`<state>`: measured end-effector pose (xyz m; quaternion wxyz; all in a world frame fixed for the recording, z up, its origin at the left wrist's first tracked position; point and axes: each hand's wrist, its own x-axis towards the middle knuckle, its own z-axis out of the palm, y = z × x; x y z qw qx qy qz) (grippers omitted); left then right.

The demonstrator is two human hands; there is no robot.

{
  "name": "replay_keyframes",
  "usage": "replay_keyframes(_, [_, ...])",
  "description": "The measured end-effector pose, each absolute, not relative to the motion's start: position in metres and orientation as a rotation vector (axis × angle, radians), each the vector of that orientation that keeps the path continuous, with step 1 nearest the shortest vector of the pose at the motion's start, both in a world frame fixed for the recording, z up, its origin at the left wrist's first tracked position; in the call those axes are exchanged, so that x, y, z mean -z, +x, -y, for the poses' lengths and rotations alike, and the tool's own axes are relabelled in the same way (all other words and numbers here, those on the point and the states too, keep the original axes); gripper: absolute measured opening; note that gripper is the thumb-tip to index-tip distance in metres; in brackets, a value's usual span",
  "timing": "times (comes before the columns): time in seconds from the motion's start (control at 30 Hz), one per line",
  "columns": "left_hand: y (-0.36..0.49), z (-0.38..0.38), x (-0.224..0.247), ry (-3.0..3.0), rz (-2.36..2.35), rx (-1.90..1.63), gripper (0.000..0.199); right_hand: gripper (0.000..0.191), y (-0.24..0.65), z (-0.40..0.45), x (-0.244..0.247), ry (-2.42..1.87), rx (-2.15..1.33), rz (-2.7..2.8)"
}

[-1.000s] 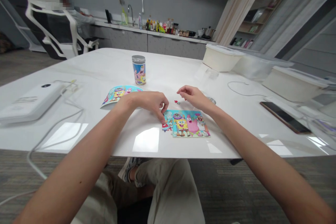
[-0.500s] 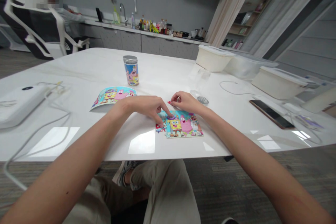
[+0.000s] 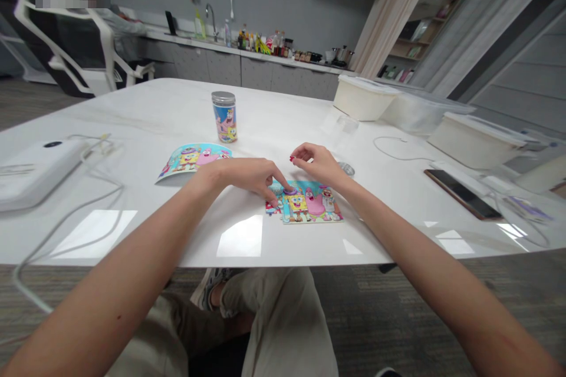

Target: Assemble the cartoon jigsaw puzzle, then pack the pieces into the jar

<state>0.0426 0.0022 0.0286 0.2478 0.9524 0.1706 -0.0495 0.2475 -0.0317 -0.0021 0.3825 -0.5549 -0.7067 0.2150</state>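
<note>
A colourful cartoon jigsaw puzzle (image 3: 315, 203) lies flat near the table's front edge, its left edge uneven. My left hand (image 3: 259, 177) rests on its left part, index finger and thumb apart, fingertips touching the picture. Just above the puzzle's top edge, my right hand (image 3: 319, 164) pinches a small red puzzle piece (image 3: 292, 159) between thumb and fingers. A curled picture sheet (image 3: 188, 159) with the same cartoon figures lies behind my left forearm. Beyond it stands a cartoon-printed tin (image 3: 225, 118) with a silver lid. Part of the puzzle's upper edge is hidden by my hands.
A round metal lid (image 3: 348, 169) and a clear jar (image 3: 347, 123) are beyond my right hand. At the right lie a phone (image 3: 462, 193) and cables, with plastic storage boxes (image 3: 475, 141) behind. A white device (image 3: 39, 174) with cords sits at left. Someone sits at far left.
My right hand has lifted slightly up and away from the puzzle with the red piece. The left hand stays on the puzzle. The whole view has shifted a little.
</note>
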Motion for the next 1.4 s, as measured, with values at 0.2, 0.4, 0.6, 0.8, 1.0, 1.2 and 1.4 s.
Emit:
replay_keyframes(0.2, [0.038, -0.003, -0.035, 2.589, -0.521, -0.018, 0.040, 0.015, 0.246, 0.036, -0.007, -1.345, -0.993, 1.535])
replay_keyframes(0.4, [0.036, -0.008, -0.032, 2.679, -0.744, -0.292, 0.025, 0.021, 0.246, 0.037, -0.008, -1.296, -1.095, 1.484])
replay_keyframes(0.6, [0.041, 0.001, -0.037, 2.609, -0.810, -0.407, 0.029, 0.026, 0.244, 0.039, -0.007, -1.302, -1.129, 1.499])
replay_keyframes(0.8, [0.040, 0.001, -0.036, 2.610, -0.807, -0.373, 0.026, 0.027, 0.239, 0.047, -0.012, -1.289, -1.155, 1.554])
replay_keyframes(1.0, [0.039, 0.000, -0.036, 2.621, -0.761, -0.386, 0.025, 0.032, 0.237, 0.046, -0.010, -1.218, -1.192, 1.558])
replay_keyframes(1.2, [0.037, 0.001, -0.037, 2.587, -0.728, -0.405, 0.021, 0.026, 0.236, 0.045, -0.007, -1.196, -1.221, 1.586])
replay_keyframes(1.4, [0.034, 0.001, -0.039, 2.514, -0.679, -0.353, 0.023, 0.028, 0.237, 0.046, -0.007, -1.136, -1.311, 1.616])
